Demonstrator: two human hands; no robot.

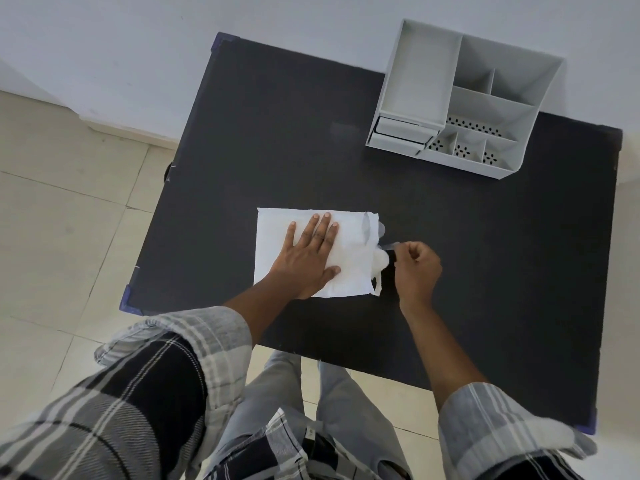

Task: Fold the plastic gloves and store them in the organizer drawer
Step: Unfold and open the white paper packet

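Note:
A white, thin plastic glove (349, 258) lies flat on the black table (277, 150), its fingers pointing right past the sheet's edge. My left hand (310, 252) presses flat on the glove with fingers spread. At the glove's right edge, my right hand (415, 268) pinches one translucent glove finger (388, 245). The grey organizer (460, 98) stands at the table's far right, with its small drawer (398, 133) at the lower left front, which looks pushed in.
The organizer has several open compartments, some with perforated floors. The table's far edge meets a pale wall. Tiled floor lies to the left, and my legs stand below the near edge.

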